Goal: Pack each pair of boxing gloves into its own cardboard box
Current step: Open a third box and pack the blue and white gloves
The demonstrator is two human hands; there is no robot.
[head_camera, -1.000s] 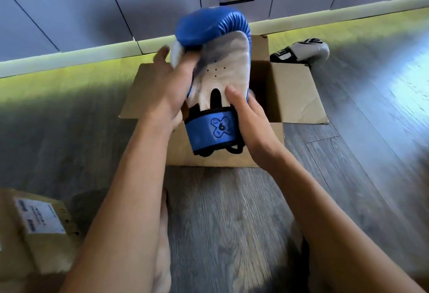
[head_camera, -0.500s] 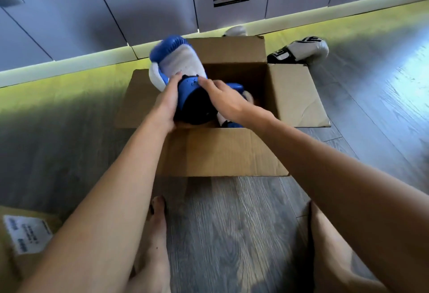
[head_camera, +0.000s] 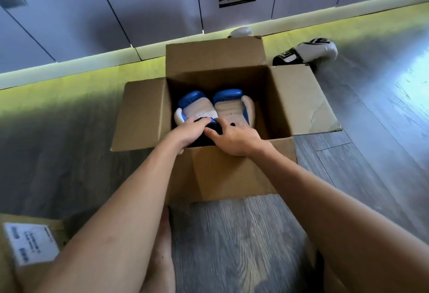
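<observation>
Down inside the box, our left fingers [head_camera: 199, 122] curl over the dark cuff of the left blue-and-white boxing glove [head_camera: 197, 109], while our right hand [head_camera: 234, 138] lies flat, fingers spread, pressing on the right blue-and-white boxing glove [head_camera: 232, 106]. Both gloves lie side by side, palms up, padded ends pointing away, so we judge the pair is being seated to fit the open cardboard box [head_camera: 234, 172], flaps folded out. Beyond its right flap a black-and-white boxing glove [head_camera: 306, 53] waits on the wooden floor [head_camera: 232, 234]; a labelled box [head_camera: 30, 246] sits near left.
</observation>
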